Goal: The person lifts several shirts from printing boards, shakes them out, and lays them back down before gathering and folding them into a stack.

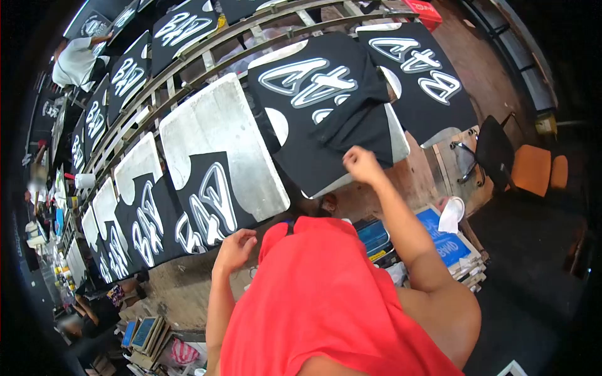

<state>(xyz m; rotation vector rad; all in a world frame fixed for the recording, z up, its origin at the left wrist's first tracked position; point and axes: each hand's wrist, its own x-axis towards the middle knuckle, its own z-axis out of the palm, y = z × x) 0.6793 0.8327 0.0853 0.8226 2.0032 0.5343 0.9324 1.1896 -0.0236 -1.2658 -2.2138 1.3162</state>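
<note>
My right hand (364, 164), fingers curled together, is over the lower part of a black shirt (301, 164) on a board. Whether it pinches the cloth cannot be made out. The shirt's cloth is folded over itself just above this hand and covers part of its white lettering. My left hand (235, 250) is low at the left, with loosely bent fingers and nothing visible in them. It is nearest to a black printed shirt (204, 166) that covers only the lower left of a pale board (219, 113).
More printed shirts (419, 66) lie on boards along the slanted table, beside a wooden rail (254, 31). Framed screens (442, 235) and a white mug-like item (451, 215) are at my right. An orange chair (532, 170) stands farther right. Another person (75, 62) bends at the upper left.
</note>
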